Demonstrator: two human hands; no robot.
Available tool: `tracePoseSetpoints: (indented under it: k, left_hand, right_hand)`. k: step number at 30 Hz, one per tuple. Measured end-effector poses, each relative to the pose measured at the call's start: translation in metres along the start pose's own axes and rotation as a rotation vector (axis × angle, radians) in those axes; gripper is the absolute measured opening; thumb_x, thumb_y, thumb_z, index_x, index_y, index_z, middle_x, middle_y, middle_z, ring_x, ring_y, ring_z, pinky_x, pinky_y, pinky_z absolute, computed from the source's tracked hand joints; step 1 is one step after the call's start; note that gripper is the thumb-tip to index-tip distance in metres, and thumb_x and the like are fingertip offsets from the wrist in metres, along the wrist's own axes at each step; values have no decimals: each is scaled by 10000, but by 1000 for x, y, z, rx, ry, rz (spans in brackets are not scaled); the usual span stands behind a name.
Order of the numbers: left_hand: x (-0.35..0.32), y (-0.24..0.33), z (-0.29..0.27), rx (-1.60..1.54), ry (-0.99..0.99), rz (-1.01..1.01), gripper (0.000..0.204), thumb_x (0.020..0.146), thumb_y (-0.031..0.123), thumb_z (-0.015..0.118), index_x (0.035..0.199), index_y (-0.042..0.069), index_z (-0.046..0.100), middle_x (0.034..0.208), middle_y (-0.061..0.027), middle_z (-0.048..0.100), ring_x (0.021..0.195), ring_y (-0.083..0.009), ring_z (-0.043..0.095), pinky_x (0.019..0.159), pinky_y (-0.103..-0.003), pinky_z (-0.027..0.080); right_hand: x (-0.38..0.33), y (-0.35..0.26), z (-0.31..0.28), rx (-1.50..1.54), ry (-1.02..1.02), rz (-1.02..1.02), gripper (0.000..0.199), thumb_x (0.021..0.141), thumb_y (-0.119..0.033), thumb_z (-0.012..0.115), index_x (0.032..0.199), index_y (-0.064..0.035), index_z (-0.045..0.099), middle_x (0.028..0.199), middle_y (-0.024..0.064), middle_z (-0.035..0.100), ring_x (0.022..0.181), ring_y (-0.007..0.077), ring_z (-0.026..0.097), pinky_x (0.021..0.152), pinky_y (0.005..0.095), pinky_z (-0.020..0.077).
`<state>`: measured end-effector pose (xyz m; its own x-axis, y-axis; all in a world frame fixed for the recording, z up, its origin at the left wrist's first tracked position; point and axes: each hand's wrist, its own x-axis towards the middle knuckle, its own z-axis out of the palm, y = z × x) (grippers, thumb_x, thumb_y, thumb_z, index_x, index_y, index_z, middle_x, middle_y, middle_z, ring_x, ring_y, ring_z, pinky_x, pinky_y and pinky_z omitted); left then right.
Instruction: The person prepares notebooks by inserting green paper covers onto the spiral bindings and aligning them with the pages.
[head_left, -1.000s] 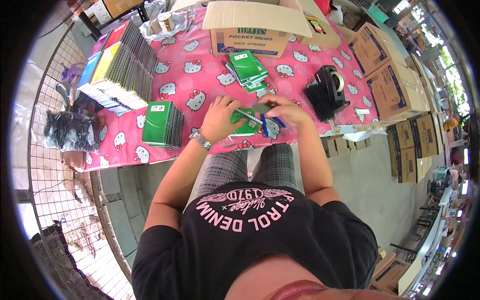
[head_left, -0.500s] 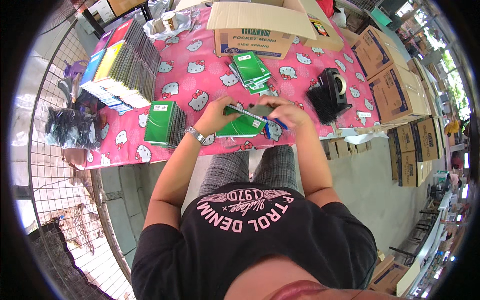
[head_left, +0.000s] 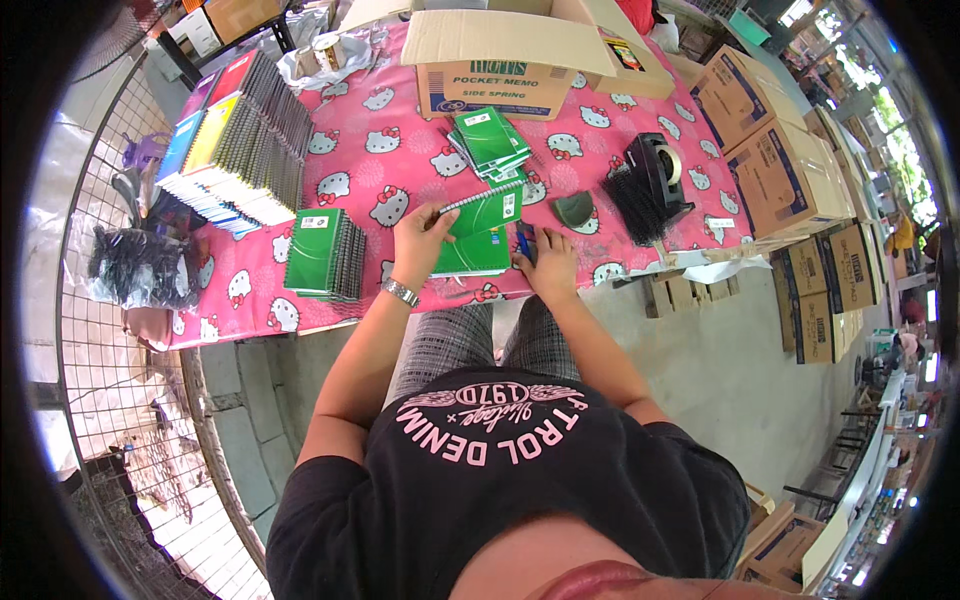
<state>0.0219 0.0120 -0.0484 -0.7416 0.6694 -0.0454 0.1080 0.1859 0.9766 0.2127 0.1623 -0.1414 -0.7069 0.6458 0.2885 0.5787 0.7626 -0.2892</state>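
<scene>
My left hand [head_left: 422, 240] pinches a green spiral notebook [head_left: 488, 212] by its coil edge. The notebook is tilted, raised over another stack of green notebooks [head_left: 468, 258] at the table's near edge. To the right of that stack my right hand [head_left: 550, 262] is low at the tabletop, its fingers closed around blue-handled pliers [head_left: 526, 243]; the jaws are not clearly visible. A dark green rounded piece [head_left: 573, 210] lies just beyond my right hand. Farther back sits a loose pile of green notebooks [head_left: 490, 140], and a neat stack [head_left: 318, 255] stands to the left.
Tall stacks of colourful spiral notebooks [head_left: 240, 140] occupy the left side. An open cardboard box [head_left: 495, 88] is at the back. A black tape dispenser [head_left: 660, 175] stands beside black coils [head_left: 632, 205] on the right. More cartons [head_left: 775, 175] are piled beyond the pink patterned tablecloth [head_left: 385, 165].
My right hand has moved down and away from the notebook's coil with the pliers. My left hand has shifted slightly left, lifting and tilting the notebook. The dark green piece now shows on the table.
</scene>
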Motion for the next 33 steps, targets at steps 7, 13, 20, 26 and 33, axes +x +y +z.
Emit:
tracePoseSetpoints:
  k: [7, 13, 20, 26, 33]
  left_hand:
    - [-5, -23, 8, -36, 117, 285, 233, 891, 132, 683, 1070, -7, 632, 773, -57, 617, 634, -87, 600, 551, -252, 533]
    - [-1, -23, 13, -25, 63, 181, 175, 879, 31, 655, 1049, 9, 622, 786, -67, 618, 674, -91, 617, 561, -254, 545]
    - [-3, -23, 8, 92, 71, 271, 171, 879, -30, 591, 1046, 4, 609, 745, -30, 651, 747, -79, 648, 645, -232, 518]
    - [-8, -18, 9, 43, 109, 284, 161, 843, -54, 605, 994, -8, 632, 833, -85, 667, 699, -125, 662, 604, -269, 551]
    - [6, -22, 14, 194, 150, 496, 167, 812, -16, 652, 977, 8, 662, 844, -107, 671, 712, -162, 666, 656, -295, 530]
  right_hand:
    - [7, -45, -55, 850, 393, 11, 513, 827, -155, 695, 1271, 26, 512, 1144, 182, 555, 1019, 277, 574, 894, 371, 457]
    - [6, -86, -89, 654, 172, -308, 551, 749, -218, 733, 1241, -42, 561, 1151, 143, 558, 1050, 330, 533, 931, 437, 419]
    - [10, -99, -89, 397, 132, -358, 571, 732, -298, 720, 1233, -66, 572, 1165, 107, 548, 1076, 315, 497, 927, 453, 395]
    - [11, -101, -85, 306, 139, -362, 544, 743, -301, 705, 1220, -68, 589, 1119, 115, 557, 1044, 322, 511, 898, 448, 420]
    - [17, -72, -82, 1750, -749, 449, 353, 931, -226, 592, 1227, -34, 581, 1116, 85, 623, 968, 184, 606, 793, 327, 495]
